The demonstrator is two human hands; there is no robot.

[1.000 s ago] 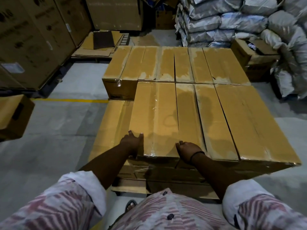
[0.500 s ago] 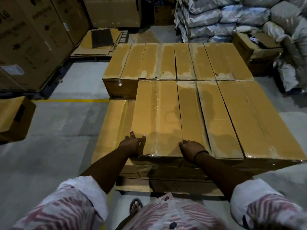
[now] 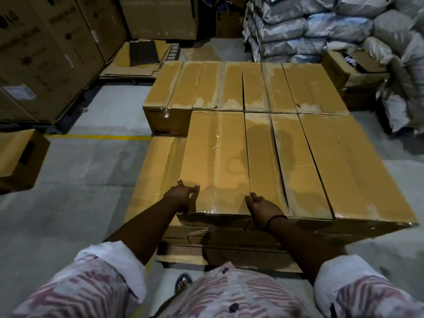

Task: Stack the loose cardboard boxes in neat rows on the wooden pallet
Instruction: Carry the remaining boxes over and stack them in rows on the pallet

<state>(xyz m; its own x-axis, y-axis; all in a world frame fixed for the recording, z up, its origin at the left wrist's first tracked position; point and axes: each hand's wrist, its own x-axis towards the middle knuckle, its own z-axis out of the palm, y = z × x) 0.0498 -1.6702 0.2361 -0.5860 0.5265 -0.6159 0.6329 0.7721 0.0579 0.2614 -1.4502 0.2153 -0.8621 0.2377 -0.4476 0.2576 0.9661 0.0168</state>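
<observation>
Cardboard front box point(image 3: 215, 157): it lies on top of the stack, in the front row, at the left end. Its right side touches the next box point(image 3: 263, 157).
Left hand point(image 3: 183, 195): it holds the near left corner of the front box. The thumb lies on top and the other fingers go round the side.
Right hand point(image 3: 263, 208): it holds the near right corner of the same box. The fingers are bent, with their tips at the crack between this box and the next box.
Lower box point(image 3: 156, 171): it sits one step down, just to the left of the front box.
Back row point(image 3: 252, 86): more brown boxes lie side by side behind the front row, touching it.
Pallet point(image 3: 181, 260): only its near edge peeks out under the stack.
Loose box point(image 3: 20, 157): it sits on the grey floor point(image 3: 87, 180), far off to the left.
Yellow line point(image 3: 98, 136): it runs across the floor up to the stack.
Sacks point(image 3: 298, 31): grey bags are piled up at the back right.
Foot point(image 3: 183, 280): toes in a sandal show just below the pallet.
</observation>
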